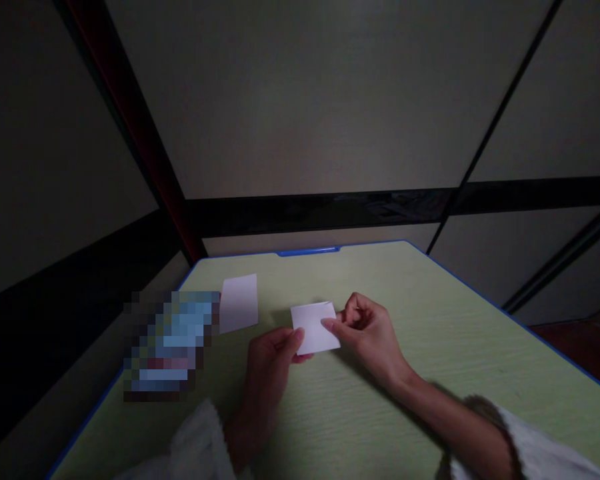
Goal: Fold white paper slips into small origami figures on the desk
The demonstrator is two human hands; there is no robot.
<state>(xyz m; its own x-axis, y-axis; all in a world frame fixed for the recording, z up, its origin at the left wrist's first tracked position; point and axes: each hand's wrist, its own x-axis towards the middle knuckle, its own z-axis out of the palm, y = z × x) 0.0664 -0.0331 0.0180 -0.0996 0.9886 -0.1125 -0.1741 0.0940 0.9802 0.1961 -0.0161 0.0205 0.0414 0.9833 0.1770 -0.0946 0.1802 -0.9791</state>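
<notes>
A small white piece of paper [316, 328], roughly square, is held up between both hands over the middle of the table. My left hand [273, 357] pinches its lower left corner, thumb on top and fingertips showing beneath the bottom edge. At the right edge, my right hand [370, 330] grips it with the thumb on its face and the other fingers curled behind. The paper may be folded; its underside is hidden. A larger white sheet [239, 304] lies on the table, to the left and farther back.
The pale green table [460, 353] has a blue rim and a blue handle-like strip [309, 251] at its far edge. On the left lies a pixelated rectangular object [175, 343], its details blurred out. Behind the table stand light cabinet panels [310, 100] with dark bands.
</notes>
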